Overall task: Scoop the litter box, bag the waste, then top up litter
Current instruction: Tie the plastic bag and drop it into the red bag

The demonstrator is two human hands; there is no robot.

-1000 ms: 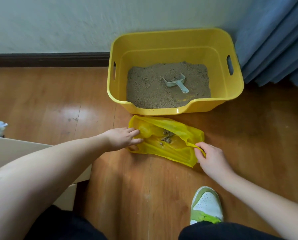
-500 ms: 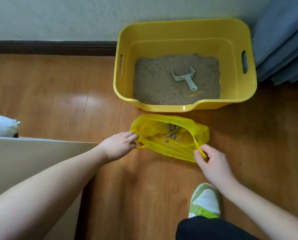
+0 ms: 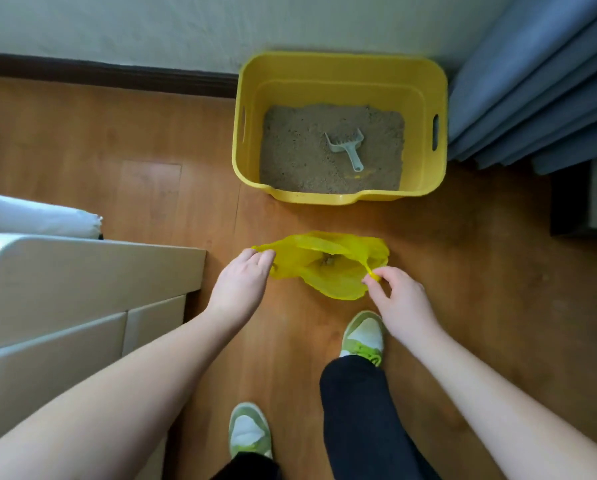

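A yellow plastic bag (image 3: 328, 268) hangs open between my hands above the wooden floor, with a few litter clumps (image 3: 328, 260) inside. My left hand (image 3: 245, 275) grips the bag's left edge. My right hand (image 3: 397, 299) pinches its right handle between thumb and fingers. Beyond the bag stands the yellow litter box (image 3: 338, 67) against the wall, filled with brown litter (image 3: 297, 150). A pale grey scoop (image 3: 347, 147) lies on the litter, handle toward me.
A white cabinet (image 3: 65, 299) stands at my left, with a white sack (image 3: 30, 216) behind it. Blue curtains (image 3: 539, 81) hang at the right above a dark box (image 3: 584, 199). My green and white shoes (image 3: 363, 336) stand on the wooden floor.
The view has risen and pulled back as I stand up. Both hands have lifted the bag off the floor and away from the litter box.
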